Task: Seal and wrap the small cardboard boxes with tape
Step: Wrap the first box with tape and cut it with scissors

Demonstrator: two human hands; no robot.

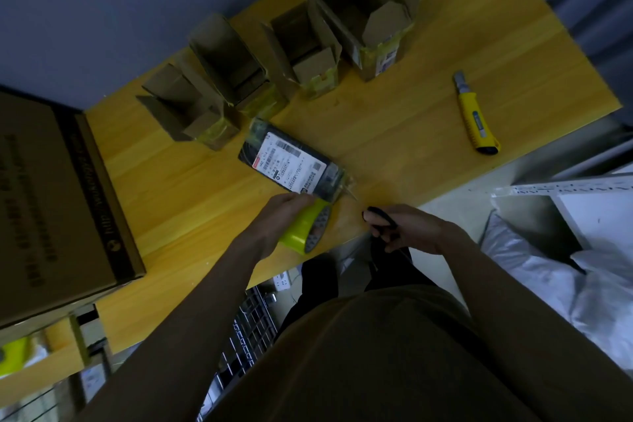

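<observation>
Parcel: your wrapped box lies mid-frame on the tabletop, long axis running upper left to lower right.
Left grip: your left hand curls round the yellow tape roll, touching the parcel's near edge.
Right grip: your right hand holds dark scissors, just right of the parcel's lower-right corner.
Next move: likely cutting the tape there; right hand is nearer.

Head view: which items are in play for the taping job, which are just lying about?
In play: tape roll in left hand; scissors in right hand; labelled package; four open boxes.
Lying about: utility knife; large carton.
</observation>
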